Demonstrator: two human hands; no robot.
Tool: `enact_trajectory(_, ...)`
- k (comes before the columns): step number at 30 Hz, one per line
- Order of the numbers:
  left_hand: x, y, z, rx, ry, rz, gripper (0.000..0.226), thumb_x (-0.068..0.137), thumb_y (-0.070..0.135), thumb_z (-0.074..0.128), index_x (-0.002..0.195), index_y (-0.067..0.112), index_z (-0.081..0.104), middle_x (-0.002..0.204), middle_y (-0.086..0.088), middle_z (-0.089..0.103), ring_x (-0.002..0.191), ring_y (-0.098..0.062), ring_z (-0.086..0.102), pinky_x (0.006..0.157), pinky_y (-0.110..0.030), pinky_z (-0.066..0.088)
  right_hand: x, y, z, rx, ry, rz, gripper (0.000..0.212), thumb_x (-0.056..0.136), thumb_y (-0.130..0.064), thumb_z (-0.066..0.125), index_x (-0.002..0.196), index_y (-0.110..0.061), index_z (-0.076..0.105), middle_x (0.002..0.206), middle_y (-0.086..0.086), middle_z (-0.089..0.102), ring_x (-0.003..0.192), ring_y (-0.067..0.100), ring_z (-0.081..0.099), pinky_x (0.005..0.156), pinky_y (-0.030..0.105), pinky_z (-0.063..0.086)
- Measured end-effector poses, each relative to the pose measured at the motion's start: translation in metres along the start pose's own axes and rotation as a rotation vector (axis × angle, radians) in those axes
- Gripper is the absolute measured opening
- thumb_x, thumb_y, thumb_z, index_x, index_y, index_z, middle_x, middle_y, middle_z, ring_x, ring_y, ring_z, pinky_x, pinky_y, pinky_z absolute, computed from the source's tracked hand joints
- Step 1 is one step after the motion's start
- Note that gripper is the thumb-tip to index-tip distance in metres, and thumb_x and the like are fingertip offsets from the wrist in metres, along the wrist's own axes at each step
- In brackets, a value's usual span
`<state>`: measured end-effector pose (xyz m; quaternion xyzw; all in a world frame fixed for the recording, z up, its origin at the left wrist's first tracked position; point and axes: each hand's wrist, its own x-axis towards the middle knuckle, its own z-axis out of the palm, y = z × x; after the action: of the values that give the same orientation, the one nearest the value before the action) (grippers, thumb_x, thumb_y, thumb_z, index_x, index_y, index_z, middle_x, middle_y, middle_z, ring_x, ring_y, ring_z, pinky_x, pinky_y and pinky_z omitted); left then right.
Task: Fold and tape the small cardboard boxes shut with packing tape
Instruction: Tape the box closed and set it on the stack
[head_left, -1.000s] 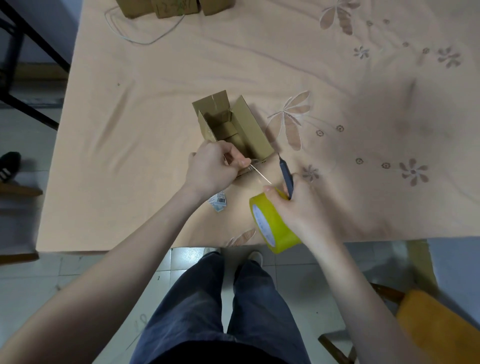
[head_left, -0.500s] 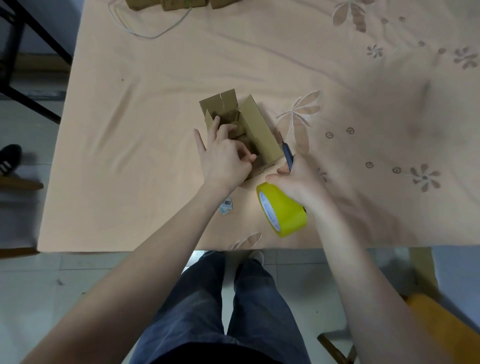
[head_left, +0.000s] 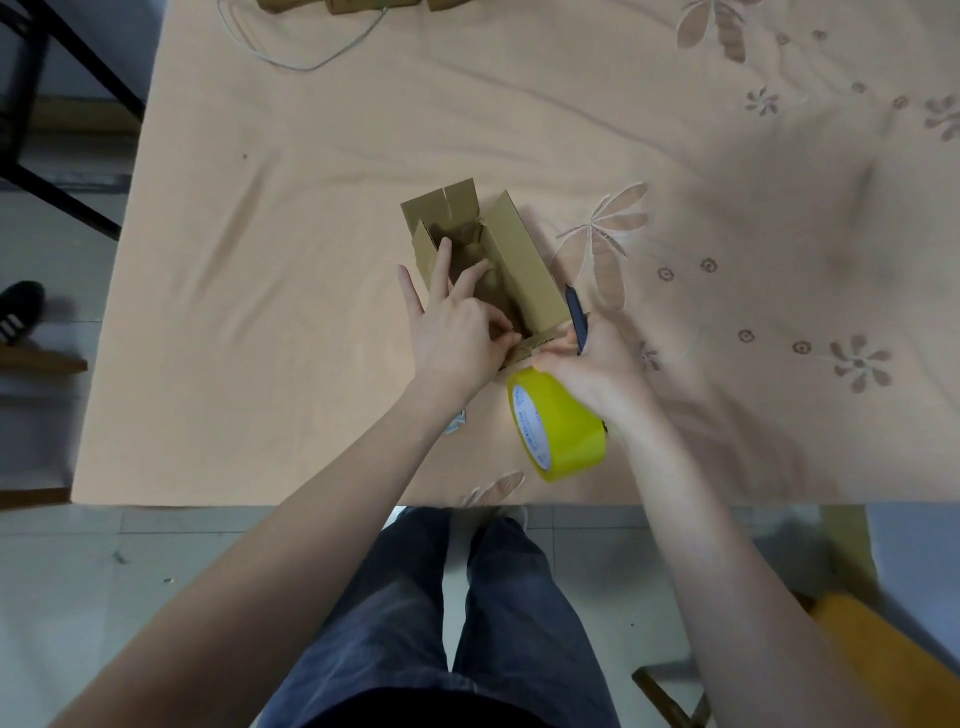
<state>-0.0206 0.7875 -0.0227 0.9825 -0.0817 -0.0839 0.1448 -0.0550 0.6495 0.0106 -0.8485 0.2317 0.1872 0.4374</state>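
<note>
A small open cardboard box lies on the peach tablecloth with its flaps up. My left hand rests on the box's near end, fingers spread along its left wall and into the opening, thumb and forefinger pinching at the near flap. My right hand is at the box's near right corner, gripping a dark blue cutter that sticks up past the fingers. A yellow roll of packing tape hangs under that hand; how it is held is hidden.
Several more cardboard boxes sit at the table's far edge with a thin white cord looping beside them. A small label scrap lies under my left wrist. The table's near edge runs above my legs. An orange chair stands at lower right.
My left hand moved from pinching a tape strand up onto the box's near end and opened its fingers. My right hand brought the cutter and tape roll in to the box's corner.
</note>
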Motion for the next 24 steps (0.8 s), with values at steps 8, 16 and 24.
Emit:
enact_trajectory(8,0.004,-0.002,-0.019,-0.016,0.068,0.176,0.041,0.081,0.01,0.056,0.12,0.021,0.06,0.138,-0.001,0.048,0.138,-0.026,0.029,0.116,-0.05,0.011,-0.001,0.001,0.009,0.114,-0.003,0.006,0.026,0.078,-0.015,0.072,0.082,-0.016,0.046,0.103,0.012,0.068,0.099,0.026,0.062,0.092,0.038,0.047)
enact_trajectory(16,-0.027,-0.022,-0.026,-0.004,-0.276,0.461,0.065,0.077,0.016,0.05,0.141,0.028,0.041,0.132,0.012,0.052,0.121,-0.008,0.047,0.107,-0.025,0.012,0.005,0.005,0.009,0.082,0.021,-0.018,0.032,0.079,-0.024,0.072,0.101,-0.004,0.061,0.1,0.01,0.066,0.093,0.023,0.061,0.079,0.031,0.046)
enact_trajectory(24,-0.017,-0.014,-0.005,0.112,-0.073,0.476,0.04,0.095,0.024,0.044,0.135,0.027,0.05,0.113,0.002,0.058,0.1,-0.022,0.052,0.096,-0.034,0.021,0.0,0.009,0.008,0.025,0.039,-0.104,0.035,0.082,-0.035,0.071,0.095,-0.011,0.05,0.098,0.005,0.063,0.091,0.021,0.059,0.077,0.03,0.041)
